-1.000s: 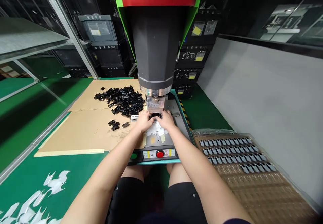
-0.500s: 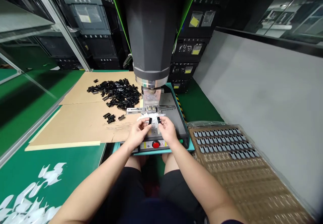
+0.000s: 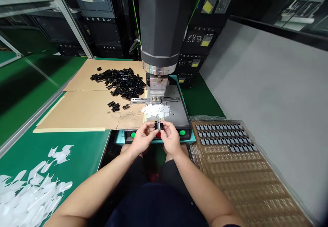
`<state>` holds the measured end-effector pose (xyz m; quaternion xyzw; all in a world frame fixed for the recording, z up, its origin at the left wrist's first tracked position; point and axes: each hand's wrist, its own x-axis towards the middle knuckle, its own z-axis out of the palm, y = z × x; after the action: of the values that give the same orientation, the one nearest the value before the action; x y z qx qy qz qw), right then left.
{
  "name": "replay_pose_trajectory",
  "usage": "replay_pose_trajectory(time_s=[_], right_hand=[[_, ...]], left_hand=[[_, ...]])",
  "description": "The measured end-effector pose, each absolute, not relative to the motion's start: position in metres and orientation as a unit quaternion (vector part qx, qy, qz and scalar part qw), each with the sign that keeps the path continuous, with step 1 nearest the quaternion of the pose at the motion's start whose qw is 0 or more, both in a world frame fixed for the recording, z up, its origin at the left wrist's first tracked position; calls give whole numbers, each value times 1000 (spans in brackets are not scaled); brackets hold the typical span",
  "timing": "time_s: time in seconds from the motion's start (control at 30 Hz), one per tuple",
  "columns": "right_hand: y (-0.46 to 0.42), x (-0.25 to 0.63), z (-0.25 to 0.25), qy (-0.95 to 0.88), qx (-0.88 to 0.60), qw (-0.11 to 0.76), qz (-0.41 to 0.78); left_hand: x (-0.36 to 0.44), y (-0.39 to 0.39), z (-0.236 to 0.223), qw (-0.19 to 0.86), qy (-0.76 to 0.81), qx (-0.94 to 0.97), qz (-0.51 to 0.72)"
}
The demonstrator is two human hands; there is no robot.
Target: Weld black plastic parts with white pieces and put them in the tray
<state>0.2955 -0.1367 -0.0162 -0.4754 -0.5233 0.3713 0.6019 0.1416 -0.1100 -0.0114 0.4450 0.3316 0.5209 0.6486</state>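
Note:
My left hand [image 3: 142,137] pinches a small black plastic part [image 3: 156,125] between thumb and fingertips. Opposite it, my right hand [image 3: 171,138] grips a second small black part [image 3: 161,126]. The two parts are held close together, with a thin pale strip showing between them; whether they touch I cannot tell. Both hands are in front of the press base, over its red button [image 3: 158,135], which is mostly hidden. Just beyond the fingers, a heap of white film pieces [image 3: 156,110] lies on the base below the metal fixture [image 3: 155,99].
The grey press head [image 3: 160,32] hangs above the fixture. Green buttons [image 3: 182,132] flank the hands. Left, black parts [image 3: 125,83] are piled on cardboard [image 3: 84,107], and white scraps [image 3: 33,196] cover the green table. A brown tray [image 3: 217,172] at right holds rows of grey pieces.
Both hands have come back toward my body from above the white pieces. The two black parts, earlier held apart, are now close together. The camera view has tilted downward.

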Motion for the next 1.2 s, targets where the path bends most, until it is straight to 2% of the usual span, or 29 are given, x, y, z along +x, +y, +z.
replay_pose_trajectory(time_s=[0.27,0.5,0.7,1.07,1.2], right_hand=[[-144,292,-9,-487,-474,615,399],[-147,294,11,-336,-436,654,519],[-150,294,18,-300,-401,647,574],[-147,295,4,-370,-427,622,542],[-154,295,-4,-451,-485,594,456]], left_hand=[[139,-114,-5,672,333,424,508],[132,-110,11,804,267,282,450],[131,-111,7,844,230,244,419],[131,-111,1,830,257,283,406],[132,-115,-4,815,300,293,399]])
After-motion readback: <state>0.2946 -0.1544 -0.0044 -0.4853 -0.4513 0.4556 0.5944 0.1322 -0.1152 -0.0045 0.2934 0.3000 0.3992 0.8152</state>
